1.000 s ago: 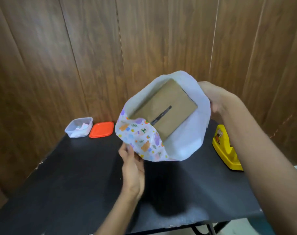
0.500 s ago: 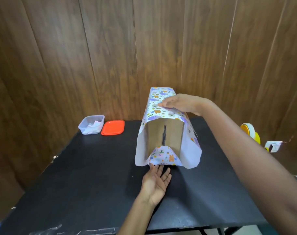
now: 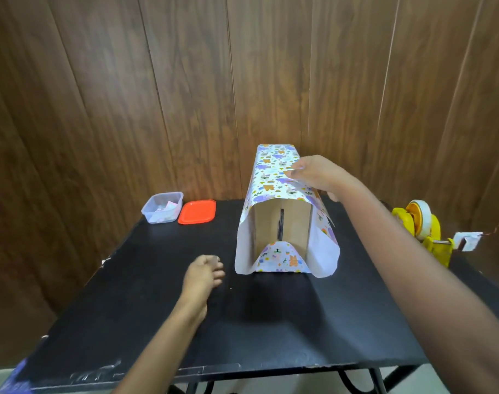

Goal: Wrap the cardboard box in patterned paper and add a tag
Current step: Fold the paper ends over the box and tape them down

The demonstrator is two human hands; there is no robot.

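The cardboard box (image 3: pixel 282 223) stands lengthwise on the black table (image 3: pixel 157 308), its open brown end facing me. Patterned paper (image 3: pixel 271 177) covers its top and sides, white flaps stick out past the end, and a bottom flap is folded up against it. My right hand (image 3: pixel 311 173) is on the top right edge of the box, fingers curled and pinching the paper's loose edge. To the left of the box's near end, my left hand (image 3: pixel 204 274) rests on the table with loosely curled fingers and holds nothing.
A clear plastic container (image 3: pixel 162 207) with small paper pieces and its orange lid (image 3: pixel 197 211) lie at the back left. A yellow tape dispenser (image 3: pixel 422 226) stands at the right edge. A wooden wall runs close behind the table.
The box came down from the air onto the table. My left hand has since slid left, away from the box's near end. My right hand went from lying flat on top to pinching the paper edge.
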